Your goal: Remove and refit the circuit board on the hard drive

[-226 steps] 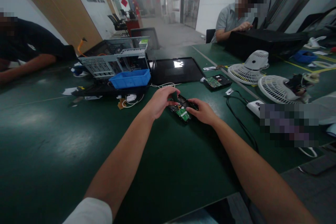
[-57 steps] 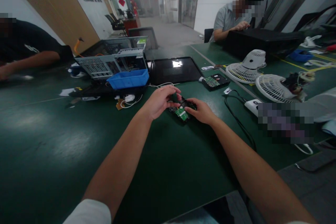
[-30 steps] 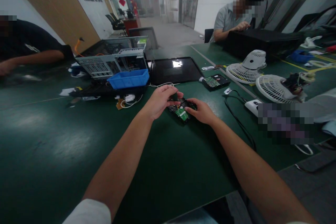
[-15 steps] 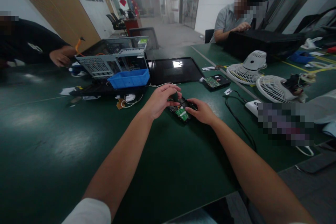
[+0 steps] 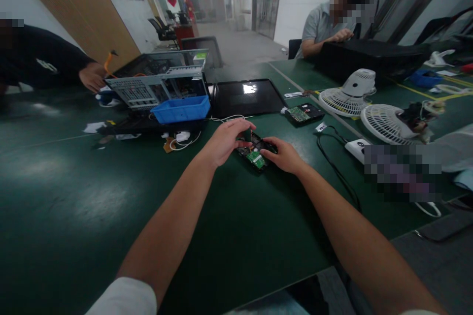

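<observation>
A black hard drive [image 5: 255, 156] with a small green circuit board on top lies on the green table [image 5: 92, 192] in front of me. My left hand [image 5: 225, 140] is curled over its far left end, fingers pinched round a small dark upright tool [image 5: 247, 135] standing on the drive. My right hand [image 5: 284, 155] grips the drive's right edge and holds it down.
Behind the drive stand an open computer case [image 5: 158, 81], a blue bin [image 5: 181, 109] and a flat black panel [image 5: 247, 98]. Another hard drive [image 5: 305, 113], two white fans [image 5: 351, 93] and a black cable [image 5: 334, 165] lie to the right. Other people sit at left and far right.
My hands stay on the drive; the left hand's fingers shift slightly round the tool. The person at the left has brought a hand up beside the computer case.
</observation>
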The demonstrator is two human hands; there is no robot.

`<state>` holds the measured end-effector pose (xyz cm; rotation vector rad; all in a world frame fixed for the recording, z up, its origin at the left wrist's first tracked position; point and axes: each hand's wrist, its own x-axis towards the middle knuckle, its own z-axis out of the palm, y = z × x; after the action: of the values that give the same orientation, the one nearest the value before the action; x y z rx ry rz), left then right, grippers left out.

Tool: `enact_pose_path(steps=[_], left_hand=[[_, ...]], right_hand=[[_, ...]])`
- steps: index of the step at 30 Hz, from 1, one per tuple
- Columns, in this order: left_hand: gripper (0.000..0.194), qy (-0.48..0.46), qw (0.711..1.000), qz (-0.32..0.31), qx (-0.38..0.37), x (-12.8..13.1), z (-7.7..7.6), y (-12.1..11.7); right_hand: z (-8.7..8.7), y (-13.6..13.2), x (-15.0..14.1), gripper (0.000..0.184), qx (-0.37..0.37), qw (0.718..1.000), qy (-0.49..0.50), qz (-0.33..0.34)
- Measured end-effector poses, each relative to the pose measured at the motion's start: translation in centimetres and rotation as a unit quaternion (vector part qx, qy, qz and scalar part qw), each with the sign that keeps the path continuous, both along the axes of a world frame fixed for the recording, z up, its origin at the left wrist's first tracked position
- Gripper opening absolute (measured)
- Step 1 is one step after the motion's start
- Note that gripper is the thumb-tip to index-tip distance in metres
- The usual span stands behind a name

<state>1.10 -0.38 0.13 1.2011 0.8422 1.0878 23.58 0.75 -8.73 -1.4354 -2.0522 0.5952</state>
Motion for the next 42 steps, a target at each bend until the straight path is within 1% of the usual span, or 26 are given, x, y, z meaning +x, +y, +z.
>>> enact_pose_path(steps=[6,13,17,22,26,33,36,42], left_hand=[[0.022,0.007,1.000,-0.016,-0.006,-0.13,-0.09,0.04],[0.020,-0.016,0.999,-0.008,-0.036,0.06,-0.02,-0.13],[0.018,-0.016,1.000,-0.017,-0.015,-0.05,0.07,-0.13],[0.019,0.003,1.000,0.000,0.003,-0.28,-0.06,0.16],[0.022,-0.001,1.000,-0.011,-0.013,-0.29,-0.08,0.13],[0.021,-0.037,0.998,-0.002,-0.050,-0.02,-0.09,-0.05],[0.019,-0.045,0.998,-0.007,-0.044,-0.01,-0.09,-0.03],[0.021,-0.009,1.000,0.001,-0.006,-0.22,-0.22,0.25]], right_hand=[[0.03,-0.02,0.01,0.042,0.000,1.000,0.001,0.007],[-0.01,0.00,0.06,0.045,0.001,1.000,0.002,0.006],[-0.04,0.06,0.10,0.043,0.003,1.000,0.004,0.014],[-0.09,0.05,0.08,0.044,-0.001,1.000,0.004,0.008],[-0.14,0.04,0.06,0.045,-0.001,1.000,0.007,0.009],[-0.16,0.09,0.10,0.045,0.001,1.000,0.001,0.006],[-0.19,0.11,0.11,0.046,-0.001,1.000,0.001,0.007],[-0.05,0.02,0.04,0.044,-0.005,1.000,-0.001,0.005]])
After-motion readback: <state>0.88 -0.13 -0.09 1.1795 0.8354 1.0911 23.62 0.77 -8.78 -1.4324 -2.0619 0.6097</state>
